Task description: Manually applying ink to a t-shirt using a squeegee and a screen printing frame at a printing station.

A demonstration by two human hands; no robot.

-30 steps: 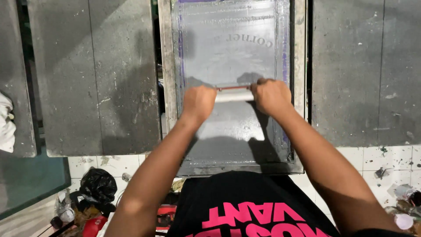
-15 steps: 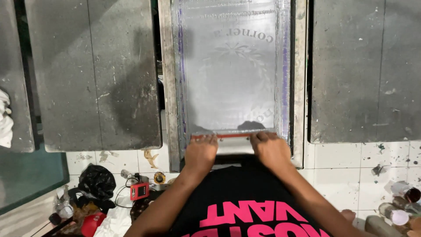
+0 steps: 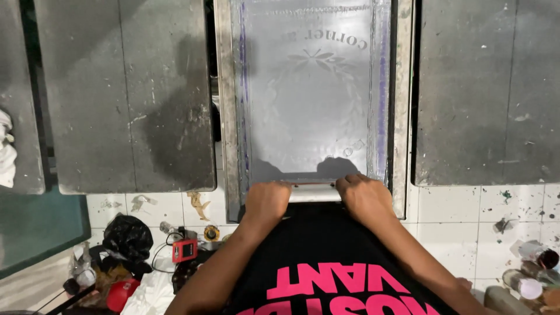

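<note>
We grip the squeegee (image 3: 313,188) at lower centre, left hand (image 3: 267,201) and right hand (image 3: 364,198) with fingers curled tightly around it. It looks stiff and light; hold both ends over the screen (image 3: 312,93).

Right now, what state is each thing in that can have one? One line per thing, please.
Left hand: closed on the squeegee's left end.
Right hand: closed on its right end.
Squeegee: held level at the near edge of the screen.
Screen frame: lying flat, mesh coated grey, wreath design showing through.
Left platen: flat, stained, nothing on it.
Right platen: flat, speckled, nothing on it.
Paint jars: on the floor tiles; whether lidded, cannot tell.
</note>
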